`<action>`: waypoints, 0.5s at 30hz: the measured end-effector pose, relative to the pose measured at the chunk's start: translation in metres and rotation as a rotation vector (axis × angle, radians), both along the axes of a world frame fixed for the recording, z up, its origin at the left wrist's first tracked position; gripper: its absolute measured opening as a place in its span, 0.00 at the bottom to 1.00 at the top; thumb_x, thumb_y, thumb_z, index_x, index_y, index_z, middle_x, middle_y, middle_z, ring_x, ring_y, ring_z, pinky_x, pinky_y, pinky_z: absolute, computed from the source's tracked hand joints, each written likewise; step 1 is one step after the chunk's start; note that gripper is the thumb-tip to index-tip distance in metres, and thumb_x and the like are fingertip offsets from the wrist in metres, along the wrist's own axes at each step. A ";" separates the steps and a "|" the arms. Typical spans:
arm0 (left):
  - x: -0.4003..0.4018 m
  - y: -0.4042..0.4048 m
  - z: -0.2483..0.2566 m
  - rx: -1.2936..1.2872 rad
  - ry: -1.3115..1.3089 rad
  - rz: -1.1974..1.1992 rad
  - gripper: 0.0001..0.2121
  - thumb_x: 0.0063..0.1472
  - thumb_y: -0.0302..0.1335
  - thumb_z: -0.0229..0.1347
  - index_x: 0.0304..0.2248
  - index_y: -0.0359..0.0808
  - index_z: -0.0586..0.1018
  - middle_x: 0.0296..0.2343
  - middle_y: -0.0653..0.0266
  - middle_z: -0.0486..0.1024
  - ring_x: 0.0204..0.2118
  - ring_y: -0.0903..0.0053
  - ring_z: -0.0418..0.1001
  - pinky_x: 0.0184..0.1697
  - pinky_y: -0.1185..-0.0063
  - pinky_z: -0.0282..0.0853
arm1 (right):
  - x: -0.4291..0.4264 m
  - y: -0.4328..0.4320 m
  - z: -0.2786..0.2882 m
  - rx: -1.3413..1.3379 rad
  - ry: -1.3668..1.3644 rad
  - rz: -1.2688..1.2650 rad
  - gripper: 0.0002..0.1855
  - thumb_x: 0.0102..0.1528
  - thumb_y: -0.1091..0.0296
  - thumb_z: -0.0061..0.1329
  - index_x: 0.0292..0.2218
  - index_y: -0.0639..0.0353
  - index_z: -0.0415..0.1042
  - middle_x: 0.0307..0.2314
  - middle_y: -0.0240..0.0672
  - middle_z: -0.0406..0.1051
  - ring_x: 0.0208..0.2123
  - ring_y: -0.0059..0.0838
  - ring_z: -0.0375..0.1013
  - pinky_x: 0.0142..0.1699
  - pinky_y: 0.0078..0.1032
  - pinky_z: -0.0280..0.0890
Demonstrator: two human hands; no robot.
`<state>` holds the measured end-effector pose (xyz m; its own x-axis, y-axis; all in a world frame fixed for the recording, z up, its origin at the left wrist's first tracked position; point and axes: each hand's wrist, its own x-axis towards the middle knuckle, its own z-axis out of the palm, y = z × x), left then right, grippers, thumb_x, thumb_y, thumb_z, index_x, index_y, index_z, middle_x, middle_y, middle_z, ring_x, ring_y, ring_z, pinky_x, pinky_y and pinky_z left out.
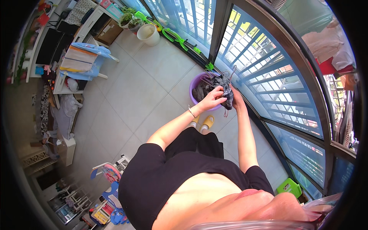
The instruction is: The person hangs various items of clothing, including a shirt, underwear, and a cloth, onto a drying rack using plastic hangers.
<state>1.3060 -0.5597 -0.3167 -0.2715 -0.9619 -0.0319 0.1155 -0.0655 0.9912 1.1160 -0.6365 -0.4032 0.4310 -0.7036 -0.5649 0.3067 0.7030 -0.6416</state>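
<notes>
Over a purple plastic basin (193, 82), a bunched dark plaid cloth (227, 96) is held up between both hands. My left hand (214, 99), with a bracelet on its wrist, grips the cloth from the left with its fingers over the front. My right hand (236, 96) holds the cloth's right side, its fingers partly hidden behind the fabric. Thin wire hangers (233, 70) stick out around the bundle, and a reddish loop hangs below it. More dark fabric (199, 92) lies in the basin, partly covered by my left hand.
Barred glass windows (250, 66) run close along the right. A white bucket (148, 34) and potted plants (126, 18) stand at the far wall. A chair draped with cloth (80, 60) is at left. A green plastic box (289, 187) sits lower right. Yellow slippers (209, 121) are below the basin.
</notes>
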 end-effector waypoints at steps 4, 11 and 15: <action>0.001 0.012 -0.002 -0.350 -0.267 0.067 0.09 0.56 0.28 0.57 0.34 0.31 0.78 0.41 0.56 0.70 0.44 0.61 0.68 0.50 0.70 0.63 | 0.007 -0.008 0.028 -0.098 0.219 0.066 0.14 0.52 0.76 0.50 0.42 0.65 0.73 0.33 0.34 0.76 0.32 0.26 0.76 0.38 0.21 0.70; 0.022 0.008 -0.033 -0.224 -0.355 0.135 0.09 0.59 0.26 0.56 0.36 0.28 0.75 0.41 0.56 0.70 0.41 0.68 0.71 0.44 0.75 0.66 | 0.020 -0.019 0.037 -0.249 0.311 -0.046 0.18 0.50 0.79 0.44 0.44 0.64 0.72 0.33 0.32 0.74 0.33 0.24 0.72 0.39 0.20 0.67; 0.043 -0.007 -0.039 -0.068 -0.182 0.159 0.08 0.61 0.24 0.55 0.37 0.28 0.74 0.35 0.60 0.70 0.35 0.79 0.71 0.38 0.79 0.66 | 0.027 -0.020 0.053 -0.226 0.365 -0.123 0.18 0.50 0.79 0.42 0.44 0.65 0.70 0.32 0.33 0.73 0.33 0.24 0.71 0.40 0.21 0.67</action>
